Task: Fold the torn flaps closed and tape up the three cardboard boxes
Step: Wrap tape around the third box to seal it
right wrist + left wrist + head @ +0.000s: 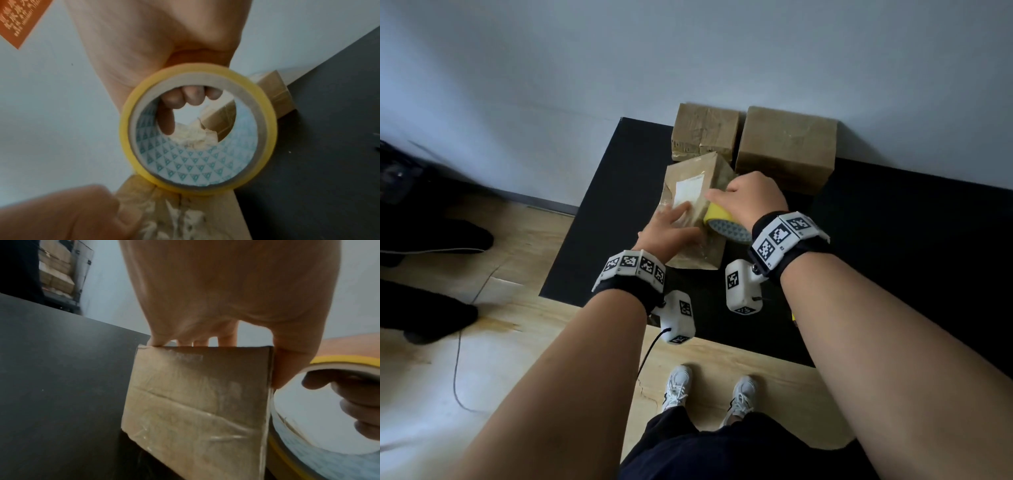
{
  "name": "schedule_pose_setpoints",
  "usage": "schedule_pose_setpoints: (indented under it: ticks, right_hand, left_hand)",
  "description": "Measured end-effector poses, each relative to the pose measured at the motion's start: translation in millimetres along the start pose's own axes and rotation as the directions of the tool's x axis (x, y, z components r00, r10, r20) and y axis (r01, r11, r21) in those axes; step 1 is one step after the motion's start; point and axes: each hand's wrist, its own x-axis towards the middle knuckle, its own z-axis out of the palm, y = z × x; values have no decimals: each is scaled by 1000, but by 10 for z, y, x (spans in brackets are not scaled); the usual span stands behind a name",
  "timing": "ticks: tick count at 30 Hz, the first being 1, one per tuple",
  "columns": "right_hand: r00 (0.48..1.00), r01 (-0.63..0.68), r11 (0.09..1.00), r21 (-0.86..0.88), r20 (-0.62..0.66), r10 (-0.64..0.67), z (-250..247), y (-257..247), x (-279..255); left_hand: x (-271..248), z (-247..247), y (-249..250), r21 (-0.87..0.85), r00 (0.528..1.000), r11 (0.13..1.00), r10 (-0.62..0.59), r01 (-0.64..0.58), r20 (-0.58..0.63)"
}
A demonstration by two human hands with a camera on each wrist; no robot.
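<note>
The near cardboard box (pixel 697 192), with a white label on top, stands on the black mat (pixel 619 205). My left hand (pixel 671 224) lies flat on its top, fingers straight; in the left wrist view the thumb (pixel 287 366) runs down the box's (pixel 195 402) right edge. My right hand (pixel 753 198) grips a yellow tape roll (pixel 724 222) against the box's right side. Its fingers (pixel 191 97) curl through the roll's (pixel 197 129) patterned core. Torn, taped cardboard (pixel 185 219) shows below the roll. Two more boxes (pixel 705 133) (pixel 787 147) stand against the wall behind.
A pale wall (pixel 688 51) rises right behind the back boxes. The mat's near edge meets wooden floor (pixel 500 359), where my white shoes (pixel 678 387) stand. Dark objects (pixel 421 240) and a thin cable (pixel 458 359) lie at the left.
</note>
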Motion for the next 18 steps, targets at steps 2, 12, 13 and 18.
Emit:
schedule_pose_setpoints:
  ticks: [2, 12, 13, 18]
  right_hand:
    - [999, 39, 998, 44, 2, -39, -15, -37, -7]
    - [990, 132, 950, 283, 17, -142, 58, -237, -59]
    - [991, 122, 952, 280, 21, -133, 74, -245, -52]
    - [991, -24, 992, 124, 137, 7, 92, -169, -2]
  left_hand:
    - [-14, -43, 12, -113, 1000, 993, -21, 21, 0]
    - [-54, -170, -1, -131, 996, 991, 2, -15, -94]
    - [-53, -156, -12, -118, 995, 993, 6, -18, -104]
    - [-61, -181, -35, -128, 996, 991, 20, -32, -90]
